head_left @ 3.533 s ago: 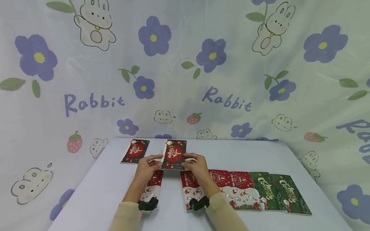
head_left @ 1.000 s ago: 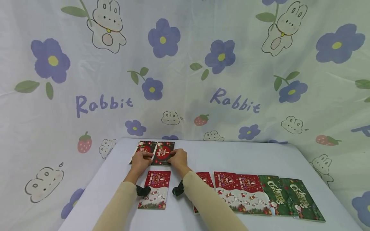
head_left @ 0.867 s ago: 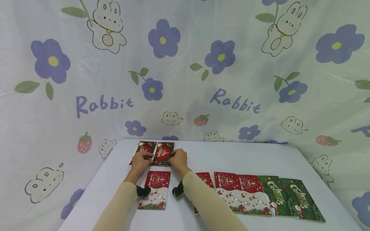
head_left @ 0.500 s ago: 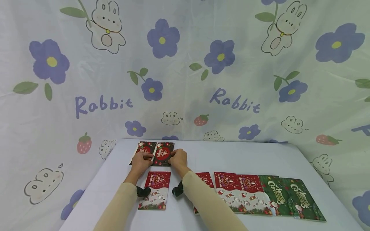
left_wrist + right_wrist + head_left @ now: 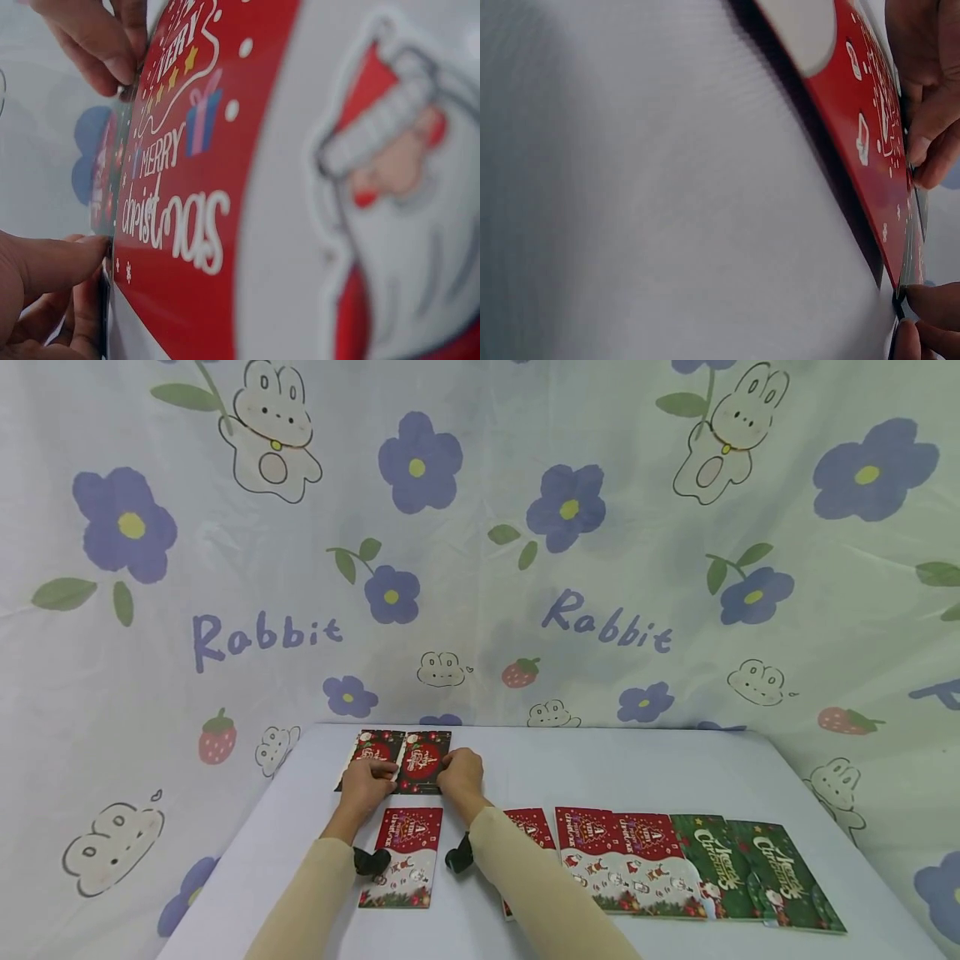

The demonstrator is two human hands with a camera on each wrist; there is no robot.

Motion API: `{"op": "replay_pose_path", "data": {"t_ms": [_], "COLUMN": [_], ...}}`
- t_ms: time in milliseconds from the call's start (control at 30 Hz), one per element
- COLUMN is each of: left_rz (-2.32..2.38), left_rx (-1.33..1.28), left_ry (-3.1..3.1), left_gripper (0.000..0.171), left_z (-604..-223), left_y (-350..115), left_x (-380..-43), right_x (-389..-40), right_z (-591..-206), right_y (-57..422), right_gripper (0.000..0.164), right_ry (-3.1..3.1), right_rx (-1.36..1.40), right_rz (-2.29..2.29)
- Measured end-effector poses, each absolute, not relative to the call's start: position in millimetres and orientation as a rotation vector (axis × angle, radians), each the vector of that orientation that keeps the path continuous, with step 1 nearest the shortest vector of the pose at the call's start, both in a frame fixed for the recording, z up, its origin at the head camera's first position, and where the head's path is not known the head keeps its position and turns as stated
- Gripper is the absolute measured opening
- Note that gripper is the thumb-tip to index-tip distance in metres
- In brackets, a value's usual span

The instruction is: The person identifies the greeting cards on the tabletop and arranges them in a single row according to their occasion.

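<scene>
Two dark Christmas booklets with red circles lie side by side at the back left of the table in the head view. My left hand (image 5: 367,787) reaches over the left booklet (image 5: 382,743) and pinches the left edge of the right booklet (image 5: 422,760). On its other side, my right hand (image 5: 462,778) pinches the right edge between thumb and fingers. A red and white Christmas booklet (image 5: 409,847) lies below, between my wrists. That red booklet (image 5: 195,202) fills much of the left wrist view, partly hiding the dark one.
Two red and white booklets (image 5: 585,852) and two green ones (image 5: 780,872) overlap in a row at the front right of the white table (image 5: 615,768). Another red booklet (image 5: 528,822) is partly covered by my right sleeve. A patterned curtain (image 5: 480,552) hangs behind.
Earlier, both hands held the dark booklet apart from the left one; it has moved left and now lies beside it. Over the last second the hands have stayed almost still.
</scene>
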State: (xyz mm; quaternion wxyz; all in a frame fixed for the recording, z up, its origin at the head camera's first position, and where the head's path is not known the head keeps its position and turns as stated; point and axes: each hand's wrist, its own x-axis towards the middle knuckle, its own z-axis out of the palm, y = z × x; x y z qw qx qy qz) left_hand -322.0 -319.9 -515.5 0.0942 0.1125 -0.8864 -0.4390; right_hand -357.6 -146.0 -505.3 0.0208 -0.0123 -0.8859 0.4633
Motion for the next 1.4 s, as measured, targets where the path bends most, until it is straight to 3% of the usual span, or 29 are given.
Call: {"op": "replay_pose_path", "data": {"t_ms": [333, 967, 1400], "left_rz": [-1.318, -1.323, -1.345], "left_rx": [0.311, 0.241, 0.149], "left_ry": [-2.630, -2.546, -2.536], "left_gripper": [0.027, 0.024, 0.032], "left_z": [-512, -500, -486], "left_y": [-317, -314, -315], "left_x": [-319, -311, -287], "right_x": [-355, -342, -314], "right_z": [-502, -492, -473], "right_y": [-144, -133, -125], "right_gripper": [0.019, 0.029, 0.032], "right_ry": [-2.745, -2.717, -2.571], "right_rx": [-0.017, -0.028, 0.177], "right_rz": [1.397, 1.506, 1.641]}}
